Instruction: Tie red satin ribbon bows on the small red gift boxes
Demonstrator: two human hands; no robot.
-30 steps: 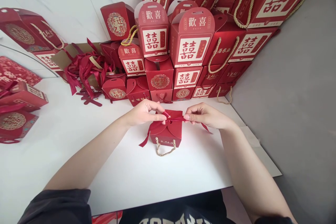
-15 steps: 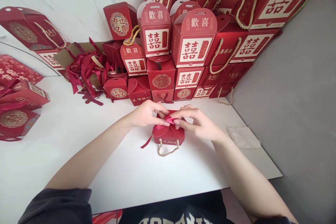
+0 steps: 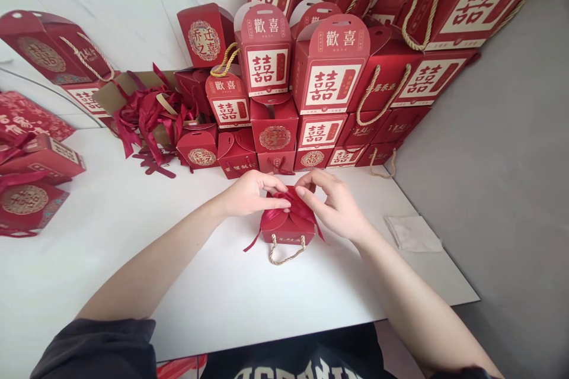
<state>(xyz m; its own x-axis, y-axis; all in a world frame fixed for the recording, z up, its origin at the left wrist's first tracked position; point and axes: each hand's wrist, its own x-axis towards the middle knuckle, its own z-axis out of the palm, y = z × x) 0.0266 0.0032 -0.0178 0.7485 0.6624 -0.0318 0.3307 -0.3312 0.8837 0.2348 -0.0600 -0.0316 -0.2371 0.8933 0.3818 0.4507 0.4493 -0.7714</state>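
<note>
At the white surface [image 3: 213, 290], pinched ribbon [image 3: 301, 209] in fingers of the left hand [image 3: 246, 194]; curled those of the right hand [image 3: 338, 206] alongside, could not tell whether gripping. Had the red box [image 3: 287, 232] beneath, stacked boxes [image 3: 326, 89] behind.

Dark sleeves [image 3: 100, 346], pale-lettered shirtfront [image 3: 344, 349]

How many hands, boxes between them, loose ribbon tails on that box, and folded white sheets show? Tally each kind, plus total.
Left hand and right hand: 2
Red box: 1
Ribbon tails: 2
Folded white sheet: 1
Total: 6
</note>
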